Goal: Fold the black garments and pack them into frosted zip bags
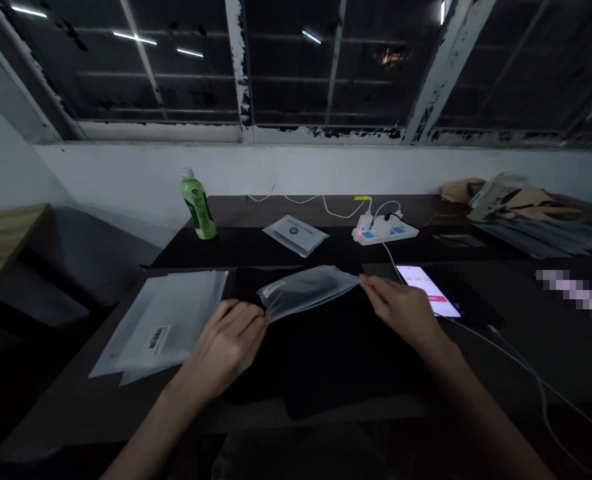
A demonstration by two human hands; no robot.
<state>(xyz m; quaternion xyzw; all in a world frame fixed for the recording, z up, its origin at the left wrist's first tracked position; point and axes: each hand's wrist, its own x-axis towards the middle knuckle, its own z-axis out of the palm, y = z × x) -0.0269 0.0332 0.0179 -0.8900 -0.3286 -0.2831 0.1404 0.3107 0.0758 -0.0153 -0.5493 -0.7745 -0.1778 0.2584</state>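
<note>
A translucent plastic bag (pixel 311 290) with a small white label near its left end is stretched between my two hands. My left hand (pixel 233 343) pinches its lower left corner, fingers curled. At the bag's right end, my right hand (pixel 401 307) grips the corner between thumb and fingers. Beneath the bag lies a black cloth (pixel 326 360) on the dark table. Left of my left hand rest overlapping frosted bags (pixel 171 313), one with a barcode label. Behind the held bag is a flat white printed packet (pixel 296 235).
A green bottle (pixel 199 205) stands at the back left. A white power strip (pixel 386 230) with plugs and cables sits at the back. A lit phone (pixel 429 291) lies beside my right hand. Bags and brown paper (pixel 531 203) are piled at the back right.
</note>
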